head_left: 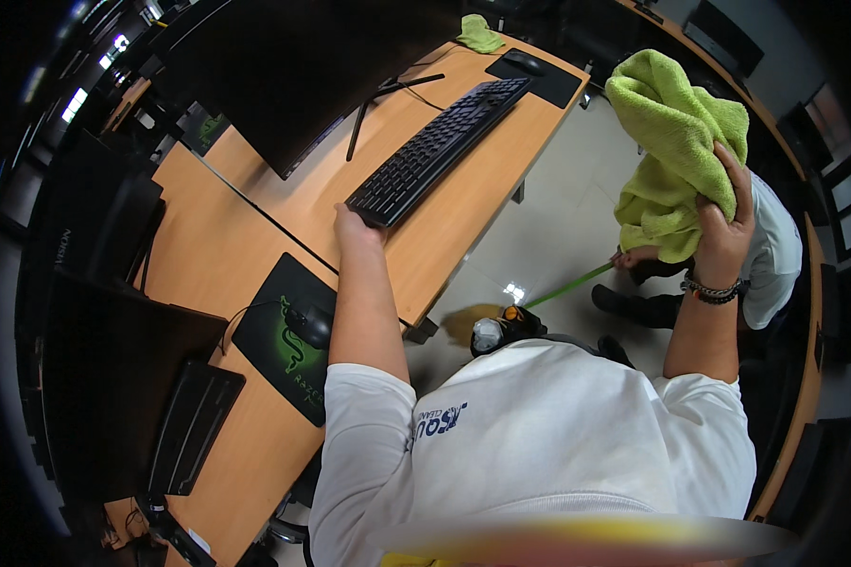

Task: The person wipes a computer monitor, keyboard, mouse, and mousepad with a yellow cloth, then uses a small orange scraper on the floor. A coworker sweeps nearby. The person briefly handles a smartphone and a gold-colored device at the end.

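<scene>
My left hand [357, 229] is closed around the near end of a black keyboard [437, 151]. The keyboard slants over the wooden desk [444, 227] and looks raised, though I cannot tell whether its far end touches the top. Up at the right, my right hand [726, 215] grips a crumpled lime-green cloth [676, 142], held in the air away from the desk. Part of the left hand's fingers is hidden under the keyboard.
A large black monitor [274, 76] stands behind the keyboard. Black mouse pads [265, 326] with mice lie at both ends. Another green cloth [480, 34] rests at the far edge. At right, a person in a white shirt [773, 255] holds a green stick [572, 286].
</scene>
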### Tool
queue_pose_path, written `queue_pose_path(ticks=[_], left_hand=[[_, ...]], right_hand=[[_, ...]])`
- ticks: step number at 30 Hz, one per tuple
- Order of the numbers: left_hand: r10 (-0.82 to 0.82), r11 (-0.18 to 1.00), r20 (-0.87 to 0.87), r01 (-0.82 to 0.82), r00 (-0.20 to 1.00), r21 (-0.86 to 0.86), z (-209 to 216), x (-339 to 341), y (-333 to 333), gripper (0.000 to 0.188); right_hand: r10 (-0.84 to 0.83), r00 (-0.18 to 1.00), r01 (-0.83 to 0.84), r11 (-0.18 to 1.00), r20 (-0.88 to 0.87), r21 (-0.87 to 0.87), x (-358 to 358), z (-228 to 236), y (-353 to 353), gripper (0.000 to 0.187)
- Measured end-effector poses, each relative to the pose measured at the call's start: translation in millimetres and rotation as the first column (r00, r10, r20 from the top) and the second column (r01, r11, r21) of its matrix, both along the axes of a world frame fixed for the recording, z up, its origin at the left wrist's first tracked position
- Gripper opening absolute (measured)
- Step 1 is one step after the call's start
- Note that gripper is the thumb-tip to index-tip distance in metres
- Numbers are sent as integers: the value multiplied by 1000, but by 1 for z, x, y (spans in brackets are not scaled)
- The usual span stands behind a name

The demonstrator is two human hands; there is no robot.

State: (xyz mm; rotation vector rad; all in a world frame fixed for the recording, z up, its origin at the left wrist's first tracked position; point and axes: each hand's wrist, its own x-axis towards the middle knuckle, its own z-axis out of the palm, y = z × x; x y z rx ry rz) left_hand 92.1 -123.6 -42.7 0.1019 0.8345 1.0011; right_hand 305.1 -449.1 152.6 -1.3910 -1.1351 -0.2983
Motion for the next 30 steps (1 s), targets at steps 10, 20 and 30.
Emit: queue_pose_path(ticks=[10, 20, 30], left_hand=[[-8, 1000, 9, 7, 1000, 1, -7, -11, -4, 51], [35, 999, -96, -36, 995, -9, 8, -19, -12, 47], [32, 995, -103, -23, 994, 94, 16, -12, -17, 47]], right_hand=[[20, 994, -23, 999, 109, 26, -21, 10, 6, 50], [135, 990, -136, 990, 31, 39, -12, 7, 22, 50], [236, 971, -232, 969, -41, 80, 25, -7, 55, 49]])
